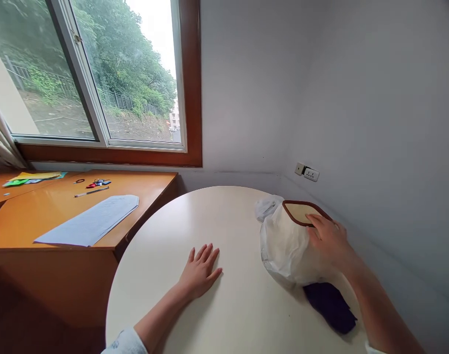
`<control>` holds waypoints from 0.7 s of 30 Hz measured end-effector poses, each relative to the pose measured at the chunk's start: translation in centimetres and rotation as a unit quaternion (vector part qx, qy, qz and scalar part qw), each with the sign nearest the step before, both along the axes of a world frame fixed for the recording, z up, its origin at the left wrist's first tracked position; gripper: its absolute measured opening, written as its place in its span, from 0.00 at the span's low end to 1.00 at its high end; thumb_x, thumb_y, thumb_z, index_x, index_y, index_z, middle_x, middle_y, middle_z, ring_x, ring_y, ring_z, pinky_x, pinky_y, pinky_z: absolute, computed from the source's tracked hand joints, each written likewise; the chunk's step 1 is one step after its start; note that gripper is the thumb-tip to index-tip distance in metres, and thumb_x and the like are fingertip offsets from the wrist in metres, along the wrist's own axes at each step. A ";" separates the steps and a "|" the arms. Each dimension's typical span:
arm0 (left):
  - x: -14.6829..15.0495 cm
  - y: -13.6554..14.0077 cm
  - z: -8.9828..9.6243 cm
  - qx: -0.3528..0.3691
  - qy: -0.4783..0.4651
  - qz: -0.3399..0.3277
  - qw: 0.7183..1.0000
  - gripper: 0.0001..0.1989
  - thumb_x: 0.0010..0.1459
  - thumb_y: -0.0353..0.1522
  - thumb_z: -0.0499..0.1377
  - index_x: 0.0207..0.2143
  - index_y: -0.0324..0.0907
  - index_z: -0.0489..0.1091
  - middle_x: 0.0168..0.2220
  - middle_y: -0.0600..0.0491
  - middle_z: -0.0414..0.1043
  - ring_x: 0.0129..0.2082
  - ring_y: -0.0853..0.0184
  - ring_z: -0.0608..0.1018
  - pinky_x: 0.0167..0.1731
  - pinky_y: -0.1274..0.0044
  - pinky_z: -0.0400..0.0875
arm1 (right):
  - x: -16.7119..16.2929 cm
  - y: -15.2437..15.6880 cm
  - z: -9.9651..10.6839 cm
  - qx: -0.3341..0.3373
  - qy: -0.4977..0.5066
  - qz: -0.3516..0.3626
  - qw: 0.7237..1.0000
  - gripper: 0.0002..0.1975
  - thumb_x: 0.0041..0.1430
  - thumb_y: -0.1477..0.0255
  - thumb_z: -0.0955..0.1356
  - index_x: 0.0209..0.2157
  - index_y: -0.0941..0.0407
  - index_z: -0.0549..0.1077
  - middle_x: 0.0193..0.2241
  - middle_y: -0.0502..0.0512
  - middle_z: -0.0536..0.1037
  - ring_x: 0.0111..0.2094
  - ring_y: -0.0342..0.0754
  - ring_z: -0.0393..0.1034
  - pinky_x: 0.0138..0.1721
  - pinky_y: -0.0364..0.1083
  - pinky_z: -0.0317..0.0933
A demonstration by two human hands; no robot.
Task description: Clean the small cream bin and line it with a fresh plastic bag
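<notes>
My left hand lies palm down on the round white table, open with fingers spread, holding nothing. At the table's right side my right hand is closed on the edge of a flat beige mat with brown trim. One finger lies across the mat's surface, and the hand hides its lower right part. The mat rests on a bulging whitish translucent plastic bag, whose contents I cannot make out. Below the bag and near my right forearm is a folded dark purple cloth.
A crumpled clear plastic bag sits behind the whitish bag. To the left stands an orange-brown wooden desk bearing white papers, a pen, keys and coloured sheets. Grey-white walls and a wall socket border the table's right.
</notes>
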State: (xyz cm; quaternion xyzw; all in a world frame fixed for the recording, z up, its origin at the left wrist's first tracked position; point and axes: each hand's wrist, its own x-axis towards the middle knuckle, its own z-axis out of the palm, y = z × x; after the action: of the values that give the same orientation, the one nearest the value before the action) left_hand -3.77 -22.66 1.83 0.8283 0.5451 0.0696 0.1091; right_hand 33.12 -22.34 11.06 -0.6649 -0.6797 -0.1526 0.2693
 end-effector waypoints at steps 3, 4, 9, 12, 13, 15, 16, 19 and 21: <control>-0.1 0.0 -0.1 0.003 -0.006 0.000 1.000 0.32 0.59 0.50 0.39 0.62 0.46 0.49 0.64 0.47 0.44 0.64 0.56 0.47 0.59 0.56 0.37 | 0.9 0.2 -0.2 -0.050 0.008 0.027 0.998 0.17 0.58 0.64 0.57 0.43 0.54 0.70 0.43 0.56 0.75 0.48 0.53 0.66 0.56 0.61 0.44; -0.1 0.0 -0.2 0.003 -0.009 0.001 1.000 0.32 0.59 0.50 0.40 0.61 0.46 0.49 0.64 0.47 0.44 0.64 0.56 0.48 0.59 0.56 0.37 | 0.9 0.3 -0.3 -0.056 0.018 0.039 0.998 0.17 0.58 0.63 0.57 0.41 0.54 0.70 0.42 0.56 0.76 0.47 0.53 0.67 0.55 0.60 0.45; 0.1 -0.3 0.1 0.004 -0.034 0.006 0.999 0.30 0.58 0.48 0.44 0.60 0.46 0.54 0.63 0.46 0.48 0.63 0.55 0.50 0.59 0.56 0.38 | -0.3 0.8 -0.6 -0.046 0.060 0.077 0.994 0.18 0.57 0.59 0.57 0.33 0.55 0.72 0.35 0.56 0.78 0.40 0.55 0.69 0.48 0.59 0.53; 0.5 -0.8 0.4 -0.001 -0.059 0.028 0.998 0.28 0.57 0.45 0.47 0.57 0.44 0.57 0.62 0.45 0.52 0.62 0.55 0.52 0.59 0.55 0.39 | -1.9 0.2 -0.9 -0.016 0.067 0.115 0.991 0.18 0.58 0.58 0.58 0.34 0.54 0.71 0.36 0.56 0.77 0.41 0.55 0.68 0.47 0.57 0.54; 0.7 -1.0 0.5 -0.004 -0.076 0.037 0.996 0.27 0.57 0.44 0.48 0.57 0.44 0.57 0.61 0.44 0.53 0.62 0.55 0.54 0.59 0.55 0.38 | -2.7 -0.1 -0.9 -0.008 0.068 0.132 0.989 0.17 0.59 0.58 0.58 0.34 0.54 0.71 0.36 0.56 0.77 0.41 0.54 0.68 0.47 0.56 0.54; 1.1 -1.4 0.8 -0.010 -0.135 0.049 0.990 0.28 0.56 0.43 0.51 0.57 0.43 0.56 0.59 0.43 0.56 0.60 0.56 0.57 0.59 0.56 0.38 | -4.4 -1.1 -0.6 0.002 0.064 0.170 0.983 0.17 0.60 0.59 0.58 0.35 0.54 0.71 0.36 0.56 0.77 0.40 0.53 0.68 0.46 0.54 0.56; 1.3 -1.7 1.0 -0.015 -0.178 0.049 0.983 0.30 0.55 0.44 0.52 0.58 0.42 0.55 0.59 0.43 0.55 0.60 0.57 0.59 0.60 0.57 0.40 | -5.4 -1.6 -0.3 0.007 0.060 0.189 0.980 0.16 0.60 0.60 0.58 0.35 0.54 0.71 0.36 0.56 0.77 0.40 0.53 0.68 0.46 0.54 0.56; 1.9 -2.6 1.4 -0.037 -0.318 0.033 0.947 0.40 0.51 0.46 0.57 0.62 0.42 0.46 0.62 0.41 0.49 0.60 0.56 0.56 0.59 0.61 0.49 | -8.7 -3.1 0.6 0.010 0.047 0.259 0.965 0.14 0.61 0.62 0.59 0.36 0.54 0.71 0.35 0.56 0.77 0.39 0.52 0.70 0.45 0.53 0.57; 2.4 -3.1 1.5 -0.043 -0.384 0.011 0.922 0.47 0.47 0.46 0.61 0.63 0.42 0.40 0.63 0.41 0.43 0.62 0.54 0.50 0.59 0.61 0.48 | -10.9 -4.0 1.0 0.003 0.050 0.300 0.953 0.12 0.61 0.65 0.60 0.36 0.55 0.71 0.34 0.56 0.77 0.38 0.51 0.70 0.45 0.53 0.57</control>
State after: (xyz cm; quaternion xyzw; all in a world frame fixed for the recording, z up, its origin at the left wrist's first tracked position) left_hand -1.34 -25.75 3.35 0.7266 0.4729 0.3599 0.3448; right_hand 22.17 -26.36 12.07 -0.4365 -0.8331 -0.0331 0.3382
